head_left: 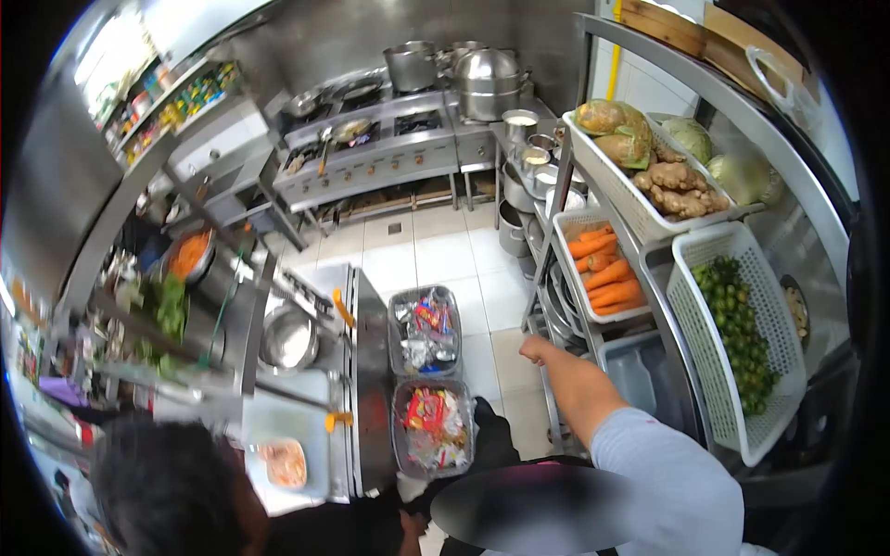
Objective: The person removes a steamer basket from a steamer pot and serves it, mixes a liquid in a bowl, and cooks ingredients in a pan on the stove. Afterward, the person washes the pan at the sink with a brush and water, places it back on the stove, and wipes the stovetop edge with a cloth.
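My right hand (534, 350) reaches forward at the end of a bare forearm and light grey sleeve. Its fingers look curled closed; the palm side is hidden, so I cannot make out whether anything is in it. It is beside the metal shelf rack (541, 326), below and left of a white basket of carrots (607, 269); I cannot tell whether it touches the rack. A grey plastic bin (616, 360) sits on the shelf right of the forearm. My left hand is out of view.
Two plastic crates (397, 343) (400, 408) with packets stand on the floor. A co-worker in black (324, 528) is at lower left, by a counter with a metal bowl (288, 337). A stove (389, 167) with pots lies ahead. A basket of small green citrus (737, 324) is at right.
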Demonstrator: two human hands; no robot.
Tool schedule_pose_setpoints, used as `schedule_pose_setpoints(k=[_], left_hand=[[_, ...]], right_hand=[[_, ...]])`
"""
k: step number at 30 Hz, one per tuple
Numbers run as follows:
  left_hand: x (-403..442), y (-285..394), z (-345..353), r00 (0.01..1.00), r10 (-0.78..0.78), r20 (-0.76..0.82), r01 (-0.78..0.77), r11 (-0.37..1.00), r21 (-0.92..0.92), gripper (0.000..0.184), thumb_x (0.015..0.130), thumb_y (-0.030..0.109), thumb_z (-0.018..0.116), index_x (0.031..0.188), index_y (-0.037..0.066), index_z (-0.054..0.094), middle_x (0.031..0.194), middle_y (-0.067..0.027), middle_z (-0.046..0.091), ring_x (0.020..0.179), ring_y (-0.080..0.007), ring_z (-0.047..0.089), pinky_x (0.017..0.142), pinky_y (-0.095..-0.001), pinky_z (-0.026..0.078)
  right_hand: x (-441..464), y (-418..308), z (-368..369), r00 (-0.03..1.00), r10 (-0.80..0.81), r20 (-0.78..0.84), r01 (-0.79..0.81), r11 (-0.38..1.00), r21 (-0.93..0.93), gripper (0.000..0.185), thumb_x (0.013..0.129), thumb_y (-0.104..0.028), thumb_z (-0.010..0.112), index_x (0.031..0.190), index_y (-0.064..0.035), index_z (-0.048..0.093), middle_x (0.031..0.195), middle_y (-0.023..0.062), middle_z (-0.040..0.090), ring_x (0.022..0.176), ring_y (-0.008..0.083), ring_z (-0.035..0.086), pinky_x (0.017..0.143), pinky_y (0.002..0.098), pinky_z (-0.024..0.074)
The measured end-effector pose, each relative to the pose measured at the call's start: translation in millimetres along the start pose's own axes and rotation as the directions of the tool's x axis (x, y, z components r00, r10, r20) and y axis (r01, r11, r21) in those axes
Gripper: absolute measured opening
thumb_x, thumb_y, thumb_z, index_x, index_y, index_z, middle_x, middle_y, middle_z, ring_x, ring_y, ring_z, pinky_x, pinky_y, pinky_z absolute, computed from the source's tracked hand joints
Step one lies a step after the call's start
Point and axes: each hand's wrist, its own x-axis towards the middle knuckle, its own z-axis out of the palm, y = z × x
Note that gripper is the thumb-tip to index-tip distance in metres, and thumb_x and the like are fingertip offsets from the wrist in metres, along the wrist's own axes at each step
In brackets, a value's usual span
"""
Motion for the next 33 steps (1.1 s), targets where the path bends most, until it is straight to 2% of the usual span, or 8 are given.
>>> schedule_pose_setpoints(k=[6,11,15,17,21,27,28,33], left_hand=[[70,92,-135,0.998,-0.01,-0.062,0.01,1.0,-0.001,0.025,0.093,0.013,0.059,0.117,0.006,0.064,0.101,-0.0116,0.071,0.088,-0.0241,0.07,0.076,-0.0385,0.057],[156,216,-203,0.993,-0.051,-0.106,0.048,0.999,-0.023,0.025,0.093,0.013,0.059,0.116,0.005,0.064,0.102,-0.0119,0.071,0.09,-0.0246,0.07,0.078,-0.0385,0.057],[213,309,-253,0.992,-0.018,-0.125,0.011,0.998,-0.056,0.024,0.093,0.013,0.059,0.116,0.005,0.064,0.103,-0.0122,0.071,0.092,-0.025,0.07,0.08,-0.0386,0.057],[242,349,-272,0.992,0.003,-0.127,-0.011,0.998,-0.063,0.024,0.094,0.013,0.058,0.116,0.004,0.064,0.103,-0.0124,0.071,0.092,-0.0252,0.069,0.08,-0.0386,0.057],[301,411,-295,0.992,0.005,-0.13,-0.016,0.996,-0.087,0.024,0.094,0.013,0.058,0.115,0.003,0.064,0.104,-0.0127,0.07,0.094,-0.0256,0.069,0.082,-0.0387,0.057],[340,443,-300,0.972,-0.107,-0.208,0.058,0.972,-0.228,0.024,0.094,0.013,0.058,0.114,0.002,0.064,0.105,-0.0131,0.07,0.096,-0.0262,0.069,0.084,-0.0388,0.057],[337,443,-294,0.965,-0.127,-0.231,0.063,0.962,-0.264,0.024,0.094,0.013,0.058,0.114,0.002,0.064,0.105,-0.0132,0.07,0.096,-0.0263,0.069,0.085,-0.0388,0.057],[336,432,-240,0.944,0.023,-0.329,-0.087,0.98,-0.178,0.023,0.094,0.013,0.057,0.113,0.001,0.064,0.106,-0.0136,0.07,0.098,-0.0268,0.069,0.087,-0.0389,0.057]], right_hand=[[145,-56,-78,0.996,0.064,-0.067,-0.087,0.896,-0.435,0.043,0.083,-0.026,0.06,0.111,0.0052,0.069,0.107,0.0229,0.071,0.082,0.0307,0.072,0.07,0.0441,0.0582],[210,-180,-144,0.997,0.06,0.05,-0.066,0.989,0.132,0.032,0.089,-0.028,0.064,0.117,-0.0118,0.064,0.099,0.0103,0.065,0.083,0.0268,0.065,0.061,0.045,0.0538],[254,-281,-214,0.971,-0.102,-0.218,0.208,0.812,0.546,0.035,0.088,-0.029,0.071,0.118,-0.0153,0.06,0.091,0.0046,0.061,0.077,0.0217,0.062,0.061,0.04,0.0526],[276,-330,-263,0.879,-0.096,-0.468,0.369,0.758,0.538,0.044,0.086,-0.024,0.074,0.126,-0.0149,0.058,0.087,0.0027,0.063,0.068,0.0155,0.061,0.058,0.0368,0.0523],[364,-384,-365,0.55,-0.128,-0.825,0.676,0.649,0.35,0.065,0.084,-0.032,0.076,0.138,-0.0058,0.052,0.139,0.0244,0.055,0.131,0.0395,0.051,0.11,0.0443,0.0402],[542,-383,-494,0.207,-0.046,-0.977,0.415,0.908,0.045,0.097,0.082,-0.046,0.077,0.153,0.0016,0.03,0.157,0.0231,0.032,0.144,0.0388,0.033,0.121,0.0468,0.0247],[534,-398,-505,0.297,0.103,-0.949,0.39,0.895,0.219,0.099,0.079,-0.045,0.08,0.15,0.0046,0.033,0.154,0.0238,0.038,0.142,0.0396,0.035,0.12,0.0472,0.0253],[651,-336,-555,0.084,-0.081,-0.993,0.17,0.983,-0.066,0.061,0.079,-0.046,0.082,0.114,0.0007,0.065,0.111,0.0218,0.069,0.101,0.0393,0.065,0.094,0.05,0.0501]])
